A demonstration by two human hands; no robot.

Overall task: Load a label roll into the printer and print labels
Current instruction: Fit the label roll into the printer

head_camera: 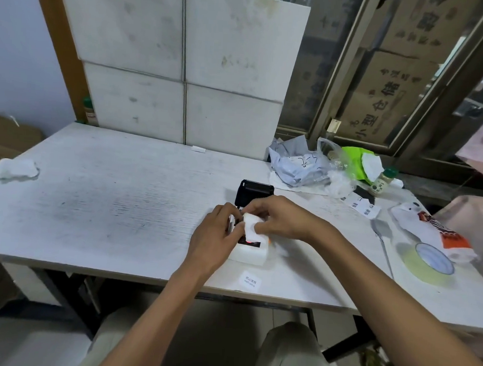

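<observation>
Near the bench's front edge | we pinch the label roll in both hands, left hand and right hand | printer directly beneath, lid open | roll axis lies left-right.

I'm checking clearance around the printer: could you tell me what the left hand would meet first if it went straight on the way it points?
The left hand points up and right across the table, so it would probably first meet the printer's raised black lid, though depth is hard to judge here.
</observation>
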